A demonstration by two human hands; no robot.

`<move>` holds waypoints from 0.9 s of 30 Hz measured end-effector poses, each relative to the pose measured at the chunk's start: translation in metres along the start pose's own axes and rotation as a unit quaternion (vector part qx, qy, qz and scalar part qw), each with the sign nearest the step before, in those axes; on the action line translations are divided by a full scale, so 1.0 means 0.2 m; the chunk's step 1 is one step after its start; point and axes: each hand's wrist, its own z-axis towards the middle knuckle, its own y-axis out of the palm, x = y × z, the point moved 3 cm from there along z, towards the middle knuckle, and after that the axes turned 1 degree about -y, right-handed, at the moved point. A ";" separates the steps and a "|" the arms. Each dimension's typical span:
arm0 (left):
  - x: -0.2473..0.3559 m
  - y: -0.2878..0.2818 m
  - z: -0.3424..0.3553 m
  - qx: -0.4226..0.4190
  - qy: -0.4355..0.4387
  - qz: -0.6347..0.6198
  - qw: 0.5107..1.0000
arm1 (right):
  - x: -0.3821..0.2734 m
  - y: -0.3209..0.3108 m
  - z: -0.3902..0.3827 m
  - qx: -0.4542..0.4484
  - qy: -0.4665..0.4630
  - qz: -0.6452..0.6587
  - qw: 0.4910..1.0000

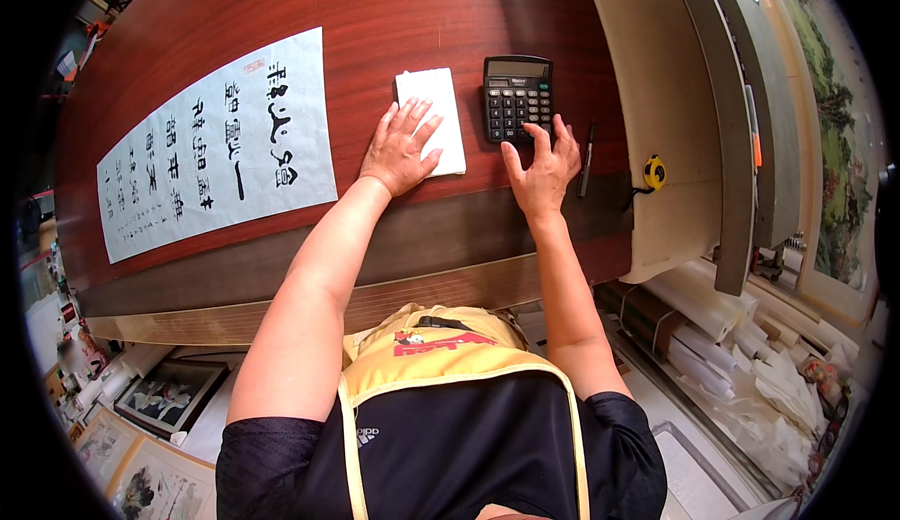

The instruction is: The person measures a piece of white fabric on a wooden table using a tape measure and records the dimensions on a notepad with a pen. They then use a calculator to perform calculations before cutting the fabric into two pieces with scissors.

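My left hand lies flat with its fingers spread over a white notepad, covering its left and lower part. To the right of the pad is a black desk calculator with a small display at its far end. My right hand hovers at the calculator's near edge, holding nothing. Its fingers are apart, and one fingertip is at the lower keys; whether it presses a key I cannot tell. Just right of that hand lies a dark pen.
A sheet of brush calligraphy lies at the left on the reddish-brown table. A yellow tape measure rests on the beige surface at the right. Rolled paper is piled below right, and a framed picture stands below left.
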 end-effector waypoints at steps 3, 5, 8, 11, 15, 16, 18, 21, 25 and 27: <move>0.00 0.00 0.00 0.004 0.001 0.001 1.000 | 0.00 0.00 -0.01 -0.001 -0.009 -0.019 1.000; 0.00 0.00 0.00 0.003 0.000 0.000 1.000 | 0.00 -0.01 -0.01 -0.009 -0.023 -0.037 0.999; 0.00 0.00 0.00 0.004 0.000 -0.007 1.000 | -0.01 -0.01 0.01 -0.024 -0.041 -0.059 0.997; 0.00 -0.01 0.00 0.008 0.001 -0.010 1.000 | 0.01 -0.04 0.03 -0.012 -0.034 -0.045 0.998; 0.00 -0.01 0.00 0.013 0.003 -0.006 1.000 | 0.06 -0.03 0.03 0.012 0.009 -0.040 0.999; 0.00 -0.01 0.00 0.013 0.003 -0.006 1.000 | 0.07 -0.03 0.03 0.009 0.012 -0.045 0.999; 0.00 -0.01 0.00 0.012 0.003 -0.004 1.000 | 0.07 -0.03 0.03 0.007 0.009 -0.050 0.999; 0.01 -0.02 0.00 0.022 0.009 -0.029 0.999 | 0.05 -0.03 0.04 -0.002 -0.004 -0.061 0.998; 0.00 0.00 0.00 0.004 0.001 -0.004 1.000 | 0.03 -0.04 0.06 -0.018 -0.034 -0.097 0.995; 0.00 0.00 0.00 0.001 -0.002 -0.002 1.000 | 0.00 -0.06 0.06 -0.018 -0.056 -0.093 0.994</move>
